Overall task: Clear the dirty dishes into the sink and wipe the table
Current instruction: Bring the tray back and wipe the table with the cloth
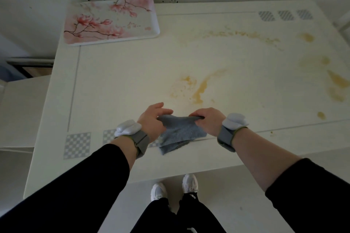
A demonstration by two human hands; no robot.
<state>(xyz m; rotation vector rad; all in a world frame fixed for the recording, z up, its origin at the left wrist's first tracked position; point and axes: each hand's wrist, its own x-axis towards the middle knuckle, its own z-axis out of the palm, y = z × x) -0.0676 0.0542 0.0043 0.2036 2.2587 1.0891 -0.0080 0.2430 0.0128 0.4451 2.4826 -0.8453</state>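
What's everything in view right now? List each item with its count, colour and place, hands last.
White rectangular table: one, white with grey checkered patches at its corners, fills the middle of the view.
Floral rectangular tray: one, white with pink blossoms, far left corner of the table.
Yellow-brown spill stains: several, from the table's centre to its right side.
Blue-grey terry cloth: one, held over the table's near edge.
White shoes: two, on the floor below the table edge.
Left hand: one, grips the cloth's left end; grey wristband.
Right hand: one, pinches the cloth's right end; grey wristband.
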